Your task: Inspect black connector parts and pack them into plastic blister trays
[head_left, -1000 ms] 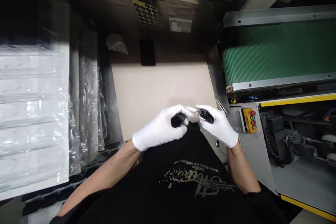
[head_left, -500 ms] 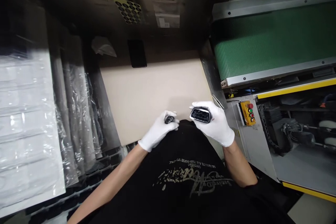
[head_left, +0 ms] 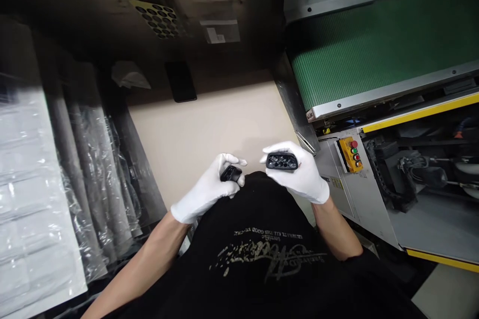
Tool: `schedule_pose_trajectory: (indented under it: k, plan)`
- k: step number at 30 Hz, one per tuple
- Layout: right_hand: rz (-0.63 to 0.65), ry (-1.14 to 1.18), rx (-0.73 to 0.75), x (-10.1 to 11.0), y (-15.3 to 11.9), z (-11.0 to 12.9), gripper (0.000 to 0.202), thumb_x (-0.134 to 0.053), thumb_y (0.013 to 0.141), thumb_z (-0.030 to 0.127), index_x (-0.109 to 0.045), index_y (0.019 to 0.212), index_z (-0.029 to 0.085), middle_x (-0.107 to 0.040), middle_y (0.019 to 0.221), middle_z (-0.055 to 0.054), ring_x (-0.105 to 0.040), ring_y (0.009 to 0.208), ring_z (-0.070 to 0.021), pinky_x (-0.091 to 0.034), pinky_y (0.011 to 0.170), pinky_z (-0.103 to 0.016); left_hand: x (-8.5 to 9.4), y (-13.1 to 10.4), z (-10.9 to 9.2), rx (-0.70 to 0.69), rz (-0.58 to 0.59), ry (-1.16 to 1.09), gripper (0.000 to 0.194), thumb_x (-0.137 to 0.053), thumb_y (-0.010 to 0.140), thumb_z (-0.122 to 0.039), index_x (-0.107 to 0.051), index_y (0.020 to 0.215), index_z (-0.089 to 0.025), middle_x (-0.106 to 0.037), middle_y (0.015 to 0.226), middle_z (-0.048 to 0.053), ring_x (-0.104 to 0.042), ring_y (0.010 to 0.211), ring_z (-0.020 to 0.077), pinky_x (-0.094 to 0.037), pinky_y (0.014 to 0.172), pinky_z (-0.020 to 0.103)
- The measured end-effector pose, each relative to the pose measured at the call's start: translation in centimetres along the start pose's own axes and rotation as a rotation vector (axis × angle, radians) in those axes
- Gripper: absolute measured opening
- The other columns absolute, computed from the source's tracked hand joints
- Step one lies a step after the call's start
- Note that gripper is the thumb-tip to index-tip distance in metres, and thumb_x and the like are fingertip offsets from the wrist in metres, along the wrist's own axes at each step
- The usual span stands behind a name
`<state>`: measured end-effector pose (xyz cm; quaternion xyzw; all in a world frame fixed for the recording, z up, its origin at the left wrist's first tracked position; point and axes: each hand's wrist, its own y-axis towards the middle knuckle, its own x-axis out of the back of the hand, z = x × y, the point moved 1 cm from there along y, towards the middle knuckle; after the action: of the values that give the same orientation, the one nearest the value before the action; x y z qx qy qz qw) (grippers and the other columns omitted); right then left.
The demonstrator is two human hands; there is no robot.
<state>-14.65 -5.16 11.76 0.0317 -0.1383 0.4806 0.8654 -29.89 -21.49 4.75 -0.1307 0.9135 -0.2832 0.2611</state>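
Note:
Both hands wear white gloves, close to the black shirt front and over the near edge of a beige board [head_left: 209, 129]. My left hand [head_left: 213, 182] has its fingers curled round a small dark piece [head_left: 231, 173]. To its right, my right hand [head_left: 299, 172] grips a larger black oblong part [head_left: 282, 161] between thumb and fingers, its hollowed, cell-like face turned up. A gap separates the two pieces. Gloved fingers cover some of the small piece, so its full shape is hidden.
A black phone-like slab [head_left: 180, 81] and crumpled white material [head_left: 130, 75] lie beyond the board. A yellow sheet of dark discs [head_left: 157, 19] lies farther back. Plastic-wrapped trays [head_left: 33, 184] stand left; a green conveyor [head_left: 381, 40] and yellow button box [head_left: 352, 154] are right.
My left hand has moved left and turned, showing more of the small dark piece. The large part's face has tilted in my right hand. The whole view has shifted somewhat.

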Motion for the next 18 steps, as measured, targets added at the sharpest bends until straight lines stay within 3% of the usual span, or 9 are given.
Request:
schedule_pose_trajectory:
  k: [5,9,14,18]
  plan:
    - [-0.025,-0.254,-0.022,1.0,-0.3,-2.9,0.034,-0.078,0.085,0.019,-0.073,0.118,0.023,-0.081,0.112,-0.006,-0.078,0.103,-0.0222,-0.063,0.097,-0.039,-0.7,-1.3,-1.9,-0.167,-0.057,0.202,0.047,-0.063,0.070,-0.009,-0.043,0.110,-0.026,-0.063,0.109,0.003,-0.064,0.085,0.0183,-0.048,0.058,0.027]
    - [-0.026,-0.122,-0.098,1.4,-1.0,-4.5,0.029,-0.081,0.085,0.023,-0.073,0.113,0.023,-0.082,0.108,-0.005,-0.079,0.102,-0.0226,-0.065,0.095,-0.040,-2.0,-2.3,-3.3,-0.352,-0.143,0.356,0.044,-0.061,0.072,-0.005,-0.040,0.104,-0.026,-0.057,0.127,0.008,-0.066,0.098,0.0207,-0.057,0.073,0.036]
    - [0.018,0.050,-0.074,0.8,-2.1,-1.7,0.030,-0.086,0.084,0.021,-0.073,0.112,0.024,-0.083,0.106,-0.004,-0.080,0.099,-0.0216,-0.068,0.091,-0.037,-3.0,-3.3,-4.8,-0.539,-0.024,0.510,0.052,-0.056,0.068,0.002,-0.040,0.109,-0.026,-0.054,0.131,0.009,-0.064,0.095,0.0179,-0.057,0.076,0.035]
    - [0.087,0.009,0.015,0.0,-1.9,0.7,0.038,-0.085,0.081,0.010,-0.075,0.114,0.026,-0.083,0.107,-0.002,-0.080,0.098,-0.0200,-0.067,0.091,-0.034,-2.7,-3.4,-6.1,-0.528,0.091,0.542,0.056,-0.057,0.066,0.000,-0.039,0.112,-0.026,-0.058,0.121,0.006,-0.060,0.082,0.0154,-0.055,0.066,0.032]
